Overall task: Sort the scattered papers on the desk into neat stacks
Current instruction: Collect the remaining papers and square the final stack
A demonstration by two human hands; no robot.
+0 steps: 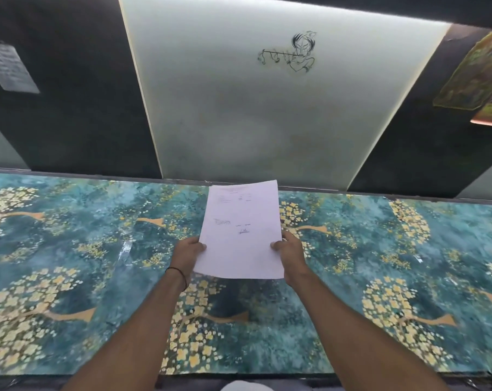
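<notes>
A white sheaf of papers [240, 230] with a little printed text and a signature is held up above the desk [69, 249], which has a teal cover patterned with yellow flowers. My left hand [188, 253] grips its lower left edge, thumb on top. My right hand [290, 253] grips the lower right edge the same way. The papers tilt away from me, their far edge reaching the back of the desk. I see no other loose papers on the desk.
Behind the desk rises a dark wall with a pale lit panel [267, 108] bearing a line drawing. A printed notice [9, 66] hangs at upper left and colourful pictures [476, 74] at upper right. The desk's near edge runs along the bottom.
</notes>
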